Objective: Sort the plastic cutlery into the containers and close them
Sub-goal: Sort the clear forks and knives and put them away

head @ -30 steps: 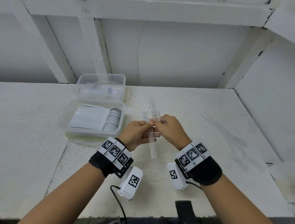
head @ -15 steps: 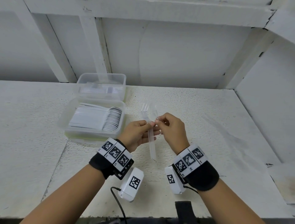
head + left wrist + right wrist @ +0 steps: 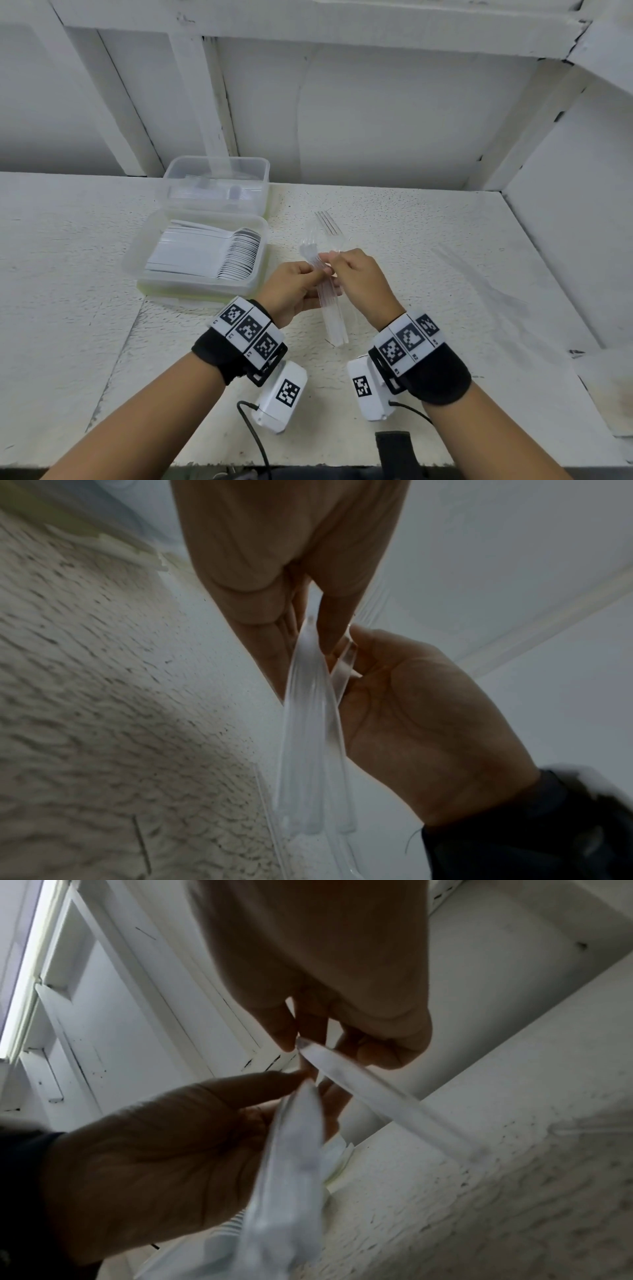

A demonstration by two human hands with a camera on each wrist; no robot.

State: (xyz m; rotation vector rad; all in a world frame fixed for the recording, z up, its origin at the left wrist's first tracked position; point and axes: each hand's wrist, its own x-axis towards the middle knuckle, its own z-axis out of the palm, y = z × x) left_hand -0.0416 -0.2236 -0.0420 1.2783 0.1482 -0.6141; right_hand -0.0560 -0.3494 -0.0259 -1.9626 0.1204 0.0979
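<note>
Clear plastic forks bundled at frame centre, above the counter; left hand fingers curled round bundle; right hand pinches one fork, tines up; two open containers centre-left, nearer one holding white cutlery.

**Both hands pinched together above the counter**

The left hand and right hand meet at the fingertips over the middle of the counter, each pinching clear plastic forks. Both forearms reach forward from the near edge, wrists wrapped in black bands carrying 3 square markers each.
</note>
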